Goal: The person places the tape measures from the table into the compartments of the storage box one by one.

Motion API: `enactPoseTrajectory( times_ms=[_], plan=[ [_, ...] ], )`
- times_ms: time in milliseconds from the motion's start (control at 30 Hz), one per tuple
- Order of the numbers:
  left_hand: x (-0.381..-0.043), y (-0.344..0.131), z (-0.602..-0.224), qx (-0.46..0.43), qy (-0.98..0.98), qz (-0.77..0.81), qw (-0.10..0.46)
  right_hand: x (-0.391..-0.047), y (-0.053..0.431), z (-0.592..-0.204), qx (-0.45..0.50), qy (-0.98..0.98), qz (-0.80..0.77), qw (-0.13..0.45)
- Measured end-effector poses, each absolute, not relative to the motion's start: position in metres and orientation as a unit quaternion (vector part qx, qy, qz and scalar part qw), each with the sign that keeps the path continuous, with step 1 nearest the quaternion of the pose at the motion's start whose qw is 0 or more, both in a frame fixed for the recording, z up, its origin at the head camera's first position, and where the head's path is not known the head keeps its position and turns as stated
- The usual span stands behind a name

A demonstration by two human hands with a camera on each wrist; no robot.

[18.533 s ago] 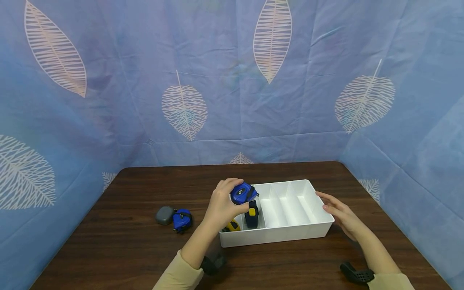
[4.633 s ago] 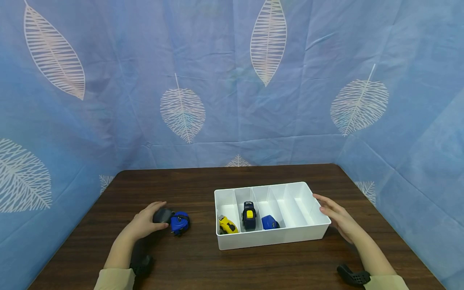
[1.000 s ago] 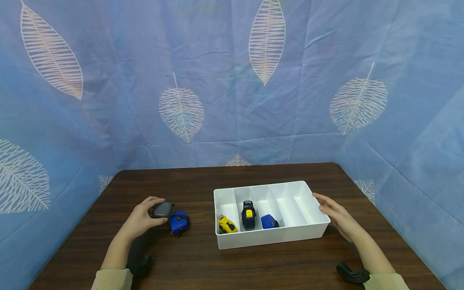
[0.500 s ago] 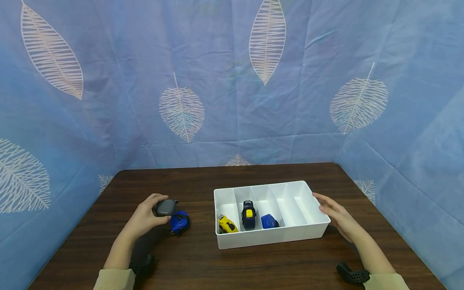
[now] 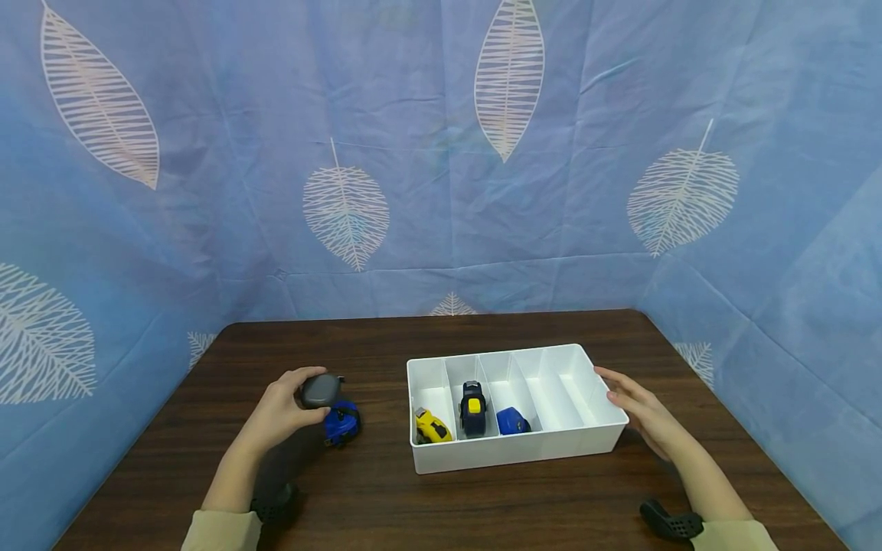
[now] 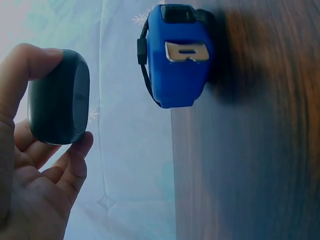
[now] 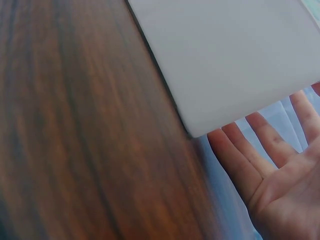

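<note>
Pinching the grey case (image 5: 320, 391) between thumb and fingers, left hand (image 5: 278, 411) sits lower left in the head frame, well left of the white tray (image 5: 517, 450), its long axis running left-right; right hand (image 5: 642, 411), fingers apart, at tray's right end.

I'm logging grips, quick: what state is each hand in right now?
Left hand: holding the rounded gray case.
Right hand: open, at one end of the white tray.
</note>
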State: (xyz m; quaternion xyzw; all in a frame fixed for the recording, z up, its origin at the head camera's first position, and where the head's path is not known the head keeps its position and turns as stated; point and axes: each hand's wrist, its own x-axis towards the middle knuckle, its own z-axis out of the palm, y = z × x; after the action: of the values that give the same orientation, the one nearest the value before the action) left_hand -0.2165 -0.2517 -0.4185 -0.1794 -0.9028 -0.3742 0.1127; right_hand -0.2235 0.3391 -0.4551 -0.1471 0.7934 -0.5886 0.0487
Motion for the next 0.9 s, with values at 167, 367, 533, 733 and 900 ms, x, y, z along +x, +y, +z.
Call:
enactPoseTrajectory(
  times_ms=[167,367,533,733,900],
  plan=[
    [-0.217,-0.249,-0.418,-0.183,-0.903,-0.37,0.121,-0.224,0.339,-0.456,-0.146,0.795,-0.586,0.045],
    [-0.217,-0.244,-0.415,-0.195,-0.898,-0.374,0.125,-0.226,0.341,-0.458,-0.146,0.796,-0.585,0.043],
    [-0.216,-0.24,-0.41,-0.211,-0.891,-0.381,0.129,-0.226,0.341,-0.458,-0.151,0.793,-0.588,0.046],
    [-0.216,-0.236,-0.408,-0.223,-0.887,-0.38,0.137,-0.226,0.341,-0.458,-0.156,0.79,-0.591,0.047],
    [-0.216,-0.232,-0.407,-0.226,-0.888,-0.375,0.144,-0.226,0.341,-0.458,-0.154,0.79,-0.591,0.048]
  ],
)
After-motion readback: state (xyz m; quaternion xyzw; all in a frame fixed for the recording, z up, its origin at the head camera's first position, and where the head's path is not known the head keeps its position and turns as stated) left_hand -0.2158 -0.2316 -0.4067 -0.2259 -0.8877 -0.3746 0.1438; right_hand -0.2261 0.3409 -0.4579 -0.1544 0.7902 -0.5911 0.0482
